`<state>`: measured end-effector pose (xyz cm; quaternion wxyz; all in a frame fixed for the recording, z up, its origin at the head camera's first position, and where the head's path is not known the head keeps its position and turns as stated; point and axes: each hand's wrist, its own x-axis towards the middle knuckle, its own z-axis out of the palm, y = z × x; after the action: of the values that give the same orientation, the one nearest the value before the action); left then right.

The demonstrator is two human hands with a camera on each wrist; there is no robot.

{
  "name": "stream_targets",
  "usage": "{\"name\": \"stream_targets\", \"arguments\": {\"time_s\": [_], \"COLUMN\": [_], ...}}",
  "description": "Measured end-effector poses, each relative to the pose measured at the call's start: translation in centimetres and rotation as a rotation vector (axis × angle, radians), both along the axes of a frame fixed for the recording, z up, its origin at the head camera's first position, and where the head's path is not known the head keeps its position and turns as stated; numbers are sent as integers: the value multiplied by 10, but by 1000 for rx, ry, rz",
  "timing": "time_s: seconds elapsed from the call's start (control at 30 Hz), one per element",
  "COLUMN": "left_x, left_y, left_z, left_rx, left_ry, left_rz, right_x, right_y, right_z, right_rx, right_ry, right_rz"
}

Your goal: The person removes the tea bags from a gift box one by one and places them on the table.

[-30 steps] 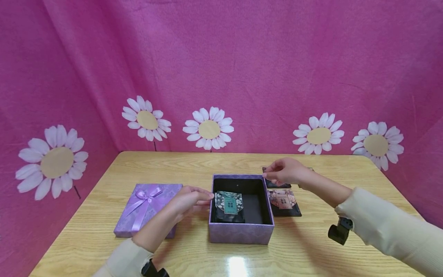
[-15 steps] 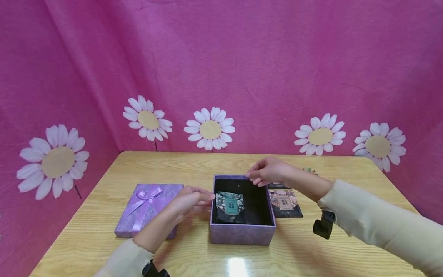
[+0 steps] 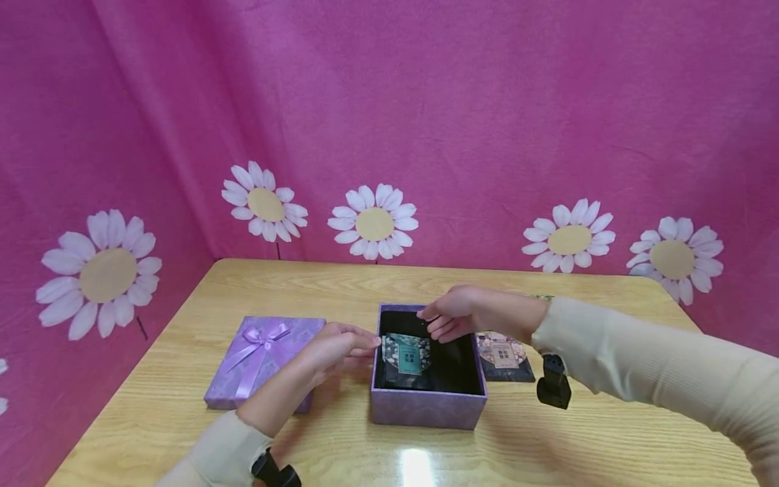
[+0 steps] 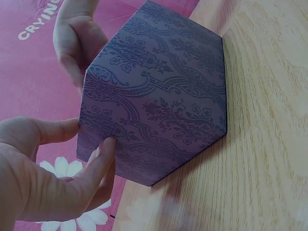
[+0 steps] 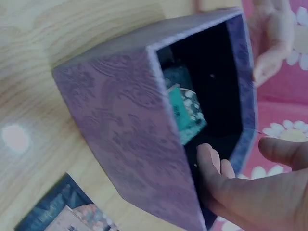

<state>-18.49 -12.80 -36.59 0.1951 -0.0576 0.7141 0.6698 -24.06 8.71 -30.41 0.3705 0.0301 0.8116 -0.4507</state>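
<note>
In the head view, a purple patterned gift box (image 3: 426,409) stands on the table without its lid. A black sachet with a teal label (image 3: 409,357) leans inside its left part. My left hand (image 3: 337,348) touches the box's left wall, its thumb and fingertips at the rim and outer face in the left wrist view. The right hand (image 3: 453,314) reaches over the box from the right, fingers loosely bent inside. The right wrist view shows the thumb apart from those fingers and nothing between them. Glossy black shows on the box's right floor beneath them.
The box lid (image 3: 262,358) with a lilac ribbon bow lies left of the box. Right of it, a black sachet with a pink label (image 3: 504,357) lies on the table (image 3: 608,433). A green edge (image 3: 541,297) shows behind the right arm. A flowered pink cloth hangs behind.
The right hand has moved left from the box's far right corner, and its fingers have dipped inside. The left hand stays at the wall. The box's right floor now looks darker and glossier.
</note>
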Motion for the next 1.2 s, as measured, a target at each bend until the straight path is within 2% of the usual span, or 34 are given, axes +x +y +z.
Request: {"name": "stream_targets", "arguments": {"time_s": [0.43, 0.57, 0.93, 1.2], "left_x": [0, 1, 0, 0], "left_y": [1, 0, -1, -2], "left_z": [0, 0, -1, -1], "left_rx": [-19, -19, 8, 11], "left_ry": [21, 21, 19, 21], "left_rz": [-13, -12, -20, -21], "right_x": [15, 17, 19, 18], "right_y": [-13, -15, -16, -18], "right_z": [-37, -42, -48, -49], "right_rx": [38, 68, 47, 57], "right_ry": [-62, -68, -112, -105], "right_rz": [-152, -177, -234, -264]}}
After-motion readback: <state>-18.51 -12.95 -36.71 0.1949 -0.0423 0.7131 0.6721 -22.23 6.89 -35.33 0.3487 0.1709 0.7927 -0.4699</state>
